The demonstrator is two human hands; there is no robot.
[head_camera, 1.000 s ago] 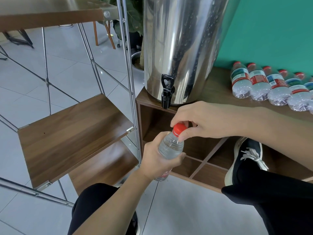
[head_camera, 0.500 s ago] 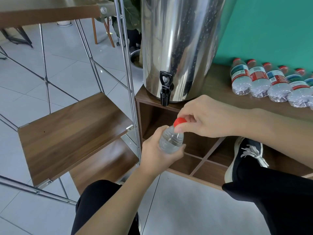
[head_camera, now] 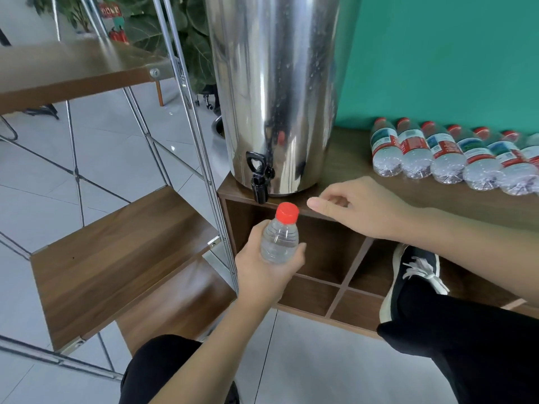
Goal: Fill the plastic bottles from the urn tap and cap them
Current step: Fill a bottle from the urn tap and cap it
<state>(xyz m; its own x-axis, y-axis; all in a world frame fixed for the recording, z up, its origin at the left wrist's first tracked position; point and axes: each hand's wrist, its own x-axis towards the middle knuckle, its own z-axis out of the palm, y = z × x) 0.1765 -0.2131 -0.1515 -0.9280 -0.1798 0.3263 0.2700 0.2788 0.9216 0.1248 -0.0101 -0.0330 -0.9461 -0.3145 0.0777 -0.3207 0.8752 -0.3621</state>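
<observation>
Red is the cap (head_camera: 287, 212) on the one bottle (head_camera: 279, 239) that the left hand (head_camera: 264, 271) holds upright, fingers curled round it, just below the black tap (head_camera: 259, 179) of the shiny urn (head_camera: 274, 91). The right hand (head_camera: 361, 209) hangs beside the cap, not touching, fingers loosely bent, holding nothing. Seven capped bottles (head_camera: 449, 154) lie in a row on the bench (head_camera: 350, 158).
</observation>
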